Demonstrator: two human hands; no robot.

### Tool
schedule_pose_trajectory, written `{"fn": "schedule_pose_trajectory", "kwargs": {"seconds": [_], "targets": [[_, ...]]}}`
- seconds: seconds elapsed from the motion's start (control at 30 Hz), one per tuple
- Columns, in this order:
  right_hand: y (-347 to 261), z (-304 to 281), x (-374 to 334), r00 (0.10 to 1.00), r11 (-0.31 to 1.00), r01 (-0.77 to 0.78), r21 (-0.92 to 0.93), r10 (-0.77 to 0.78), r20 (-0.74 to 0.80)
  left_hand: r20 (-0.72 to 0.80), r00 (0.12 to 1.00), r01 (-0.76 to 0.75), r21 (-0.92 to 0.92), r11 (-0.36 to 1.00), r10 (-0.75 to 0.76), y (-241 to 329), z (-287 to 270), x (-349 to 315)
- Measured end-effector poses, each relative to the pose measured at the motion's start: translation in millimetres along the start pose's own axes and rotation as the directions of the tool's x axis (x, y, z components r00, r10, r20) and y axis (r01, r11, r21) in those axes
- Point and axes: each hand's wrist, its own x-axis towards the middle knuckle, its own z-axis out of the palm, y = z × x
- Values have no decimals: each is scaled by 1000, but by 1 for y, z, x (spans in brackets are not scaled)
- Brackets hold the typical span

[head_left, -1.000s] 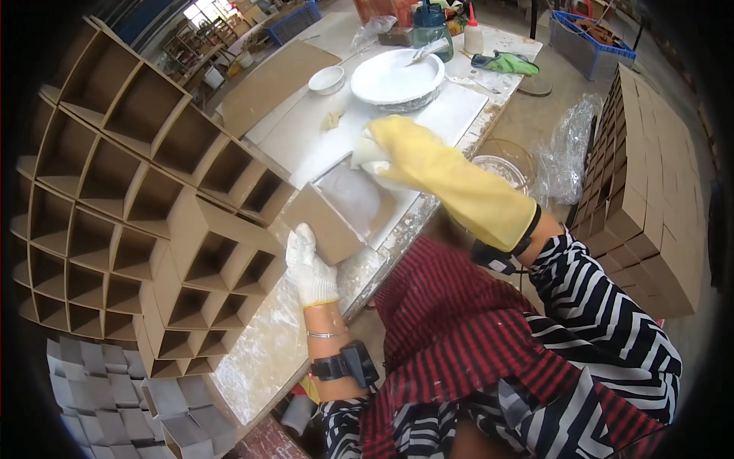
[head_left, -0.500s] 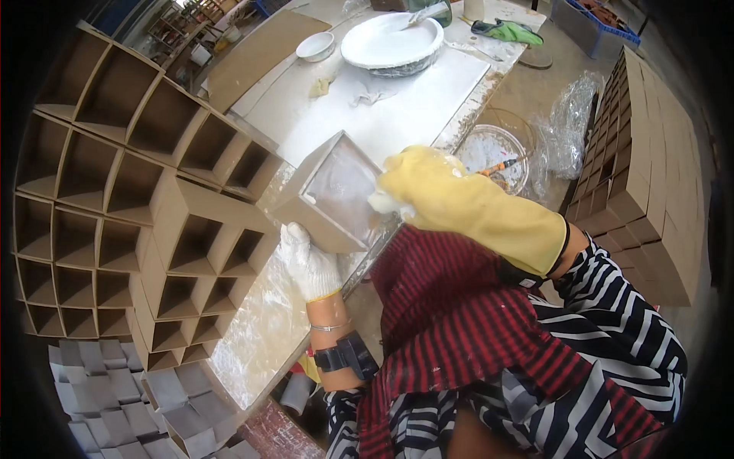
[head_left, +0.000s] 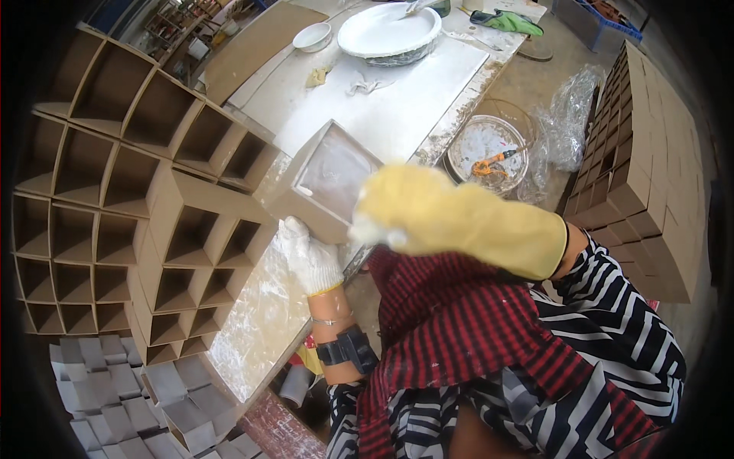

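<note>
A brown cardboard box (head_left: 306, 206) with a white-smeared inner face stands tilted to my view at the table's near edge. My left hand (head_left: 310, 256), in a white knitted glove, grips its lower near side. Just off the box's right edge is my right hand (head_left: 417, 206), in a long yellow rubber glove and blurred by motion. It is closed on a soft white wad (head_left: 368, 231), perhaps a sponge or cloth. A thick white streak lies on the left part of the box's inner face.
Farther up the table (head_left: 382, 115) are a wide basin (head_left: 390, 56) of white paste, a small white bowl (head_left: 312, 38) and a green glove (head_left: 507, 22). Brown boxes (head_left: 187, 229) are stacked at left, more boxes (head_left: 650, 183) at right. A bucket (head_left: 456, 164) holds an orange-handled tool (head_left: 489, 163).
My right hand has moved down and left with the white wad, to the box's lower right edge. A thick white streak now shows on the inner face. The left hand keeps its hold.
</note>
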Motion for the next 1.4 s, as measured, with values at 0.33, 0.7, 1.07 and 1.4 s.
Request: {"fn": "schedule_pose_trajectory", "kwargs": {"seconds": [0.33,0.7,1.07,1.4], "targets": [[53,4,4,911,982,153,109,-97,-401,-55,998,-33,24,999,34,0,3,-5],[35,5,-4,920,947,317,40,-297,-254,-7,994,-108,136,985,110,3,27,-15],[56,-12,6,974,987,-130,-97,108,-201,-23,997,-70,203,977,76,7,28,-3],[66,-6,-1,972,998,12,-68,-28,-231,-14,998,-54,204,977,58,10,34,-2]]}}
